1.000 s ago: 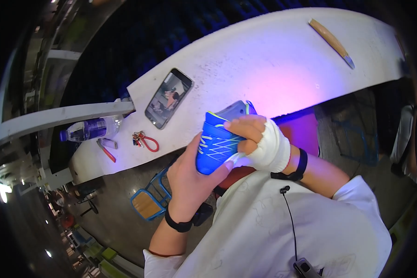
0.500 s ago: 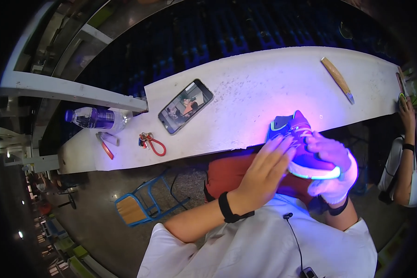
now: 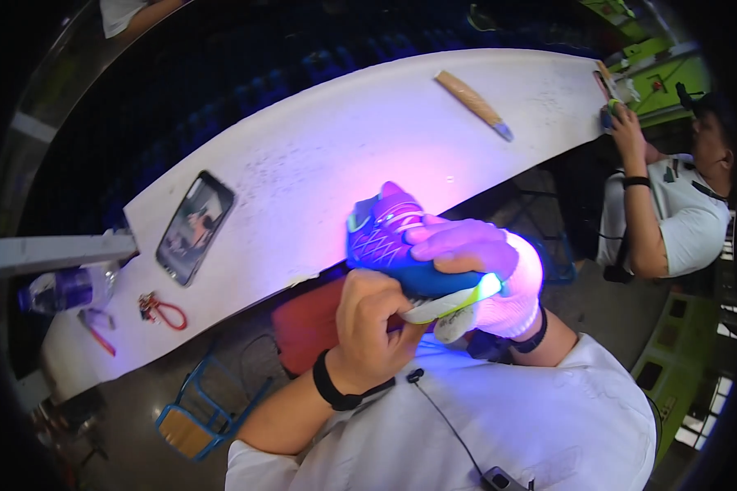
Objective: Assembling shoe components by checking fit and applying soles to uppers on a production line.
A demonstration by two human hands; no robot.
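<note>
A dark blue sneaker [image 3: 385,241] with light laces and a pale sole edged yellow-green is held over the table's near edge, under violet light. My right hand [image 3: 483,258], in a white knit glove with its fingers apparently bare, wraps over the shoe's upper from the right. My left hand [image 3: 373,323] is bare and closed, thumb and fingers against the left end of the sole edge. Whether a small item is also tucked in those fingers is hidden. A bright cyan-white glow sits on the sole beside my right palm.
On the white table [image 3: 303,155] lie a wooden-handled tool [image 3: 471,102], a phone [image 3: 195,229], keys with a red loop [image 3: 162,311] and a red-handled cutter [image 3: 98,331]. A bottle [image 3: 65,289] is by the metal post. A blue-framed stool [image 3: 201,417] stands below; a co-worker [image 3: 663,196] sits right.
My view has swung to the right, so the table things appear further left. My left hand went from lying flat over the shoe's upper to closing at its sole edge. The sole shows more.
</note>
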